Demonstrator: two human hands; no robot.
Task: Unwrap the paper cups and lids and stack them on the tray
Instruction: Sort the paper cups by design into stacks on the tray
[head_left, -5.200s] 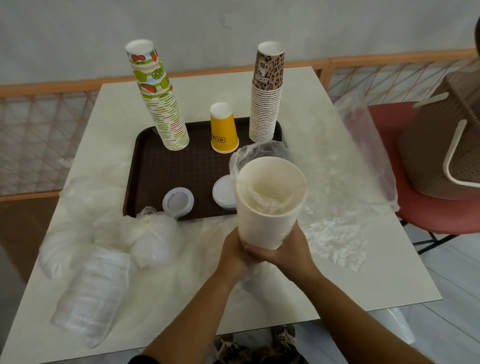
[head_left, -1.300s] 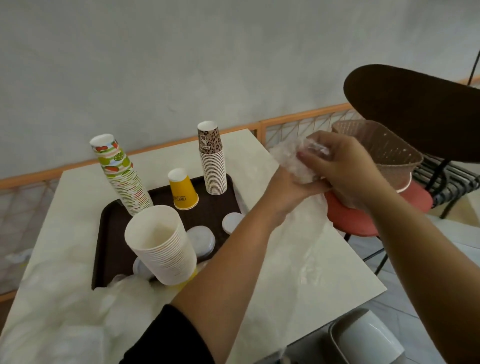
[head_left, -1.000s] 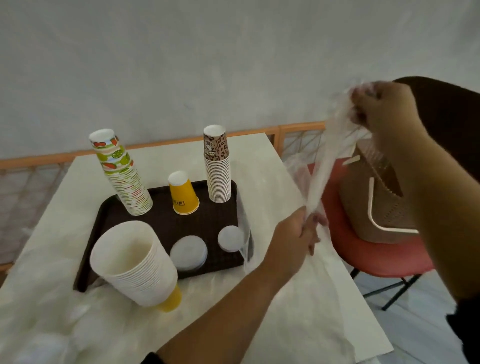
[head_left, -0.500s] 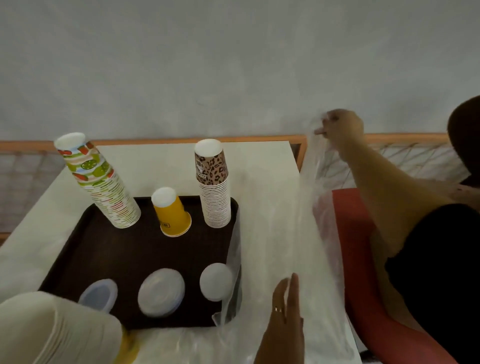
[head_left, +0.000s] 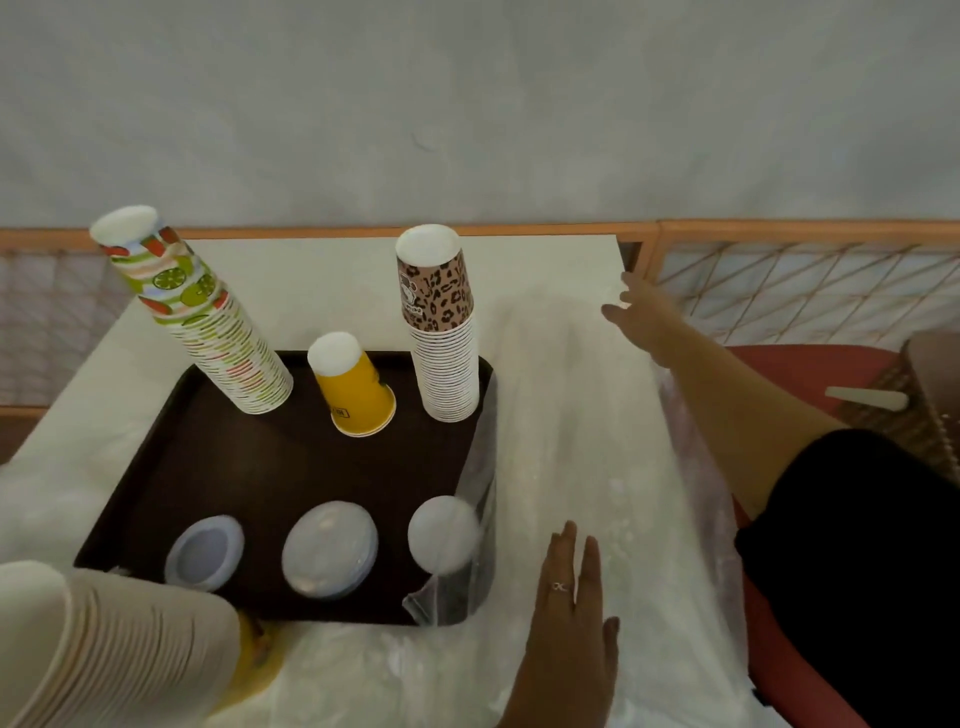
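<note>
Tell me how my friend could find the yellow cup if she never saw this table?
Look at the dark brown tray on the white table. Along its far edge stand three upside-down cup stacks in a row. The yellow cup is the middle one, the shortest and the only plain yellow one, between the tall fruit-print stack and the leopard-print stack.

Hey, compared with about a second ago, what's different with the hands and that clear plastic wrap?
The right hand has let go of the plastic wrap it held up and now reaches flat toward the table's far corner. The left hand has stopped pinching it and presses it flat. The wrap went from stretched in the air to spread on the table. The cup stacks and lids on the tray stayed put.
</note>
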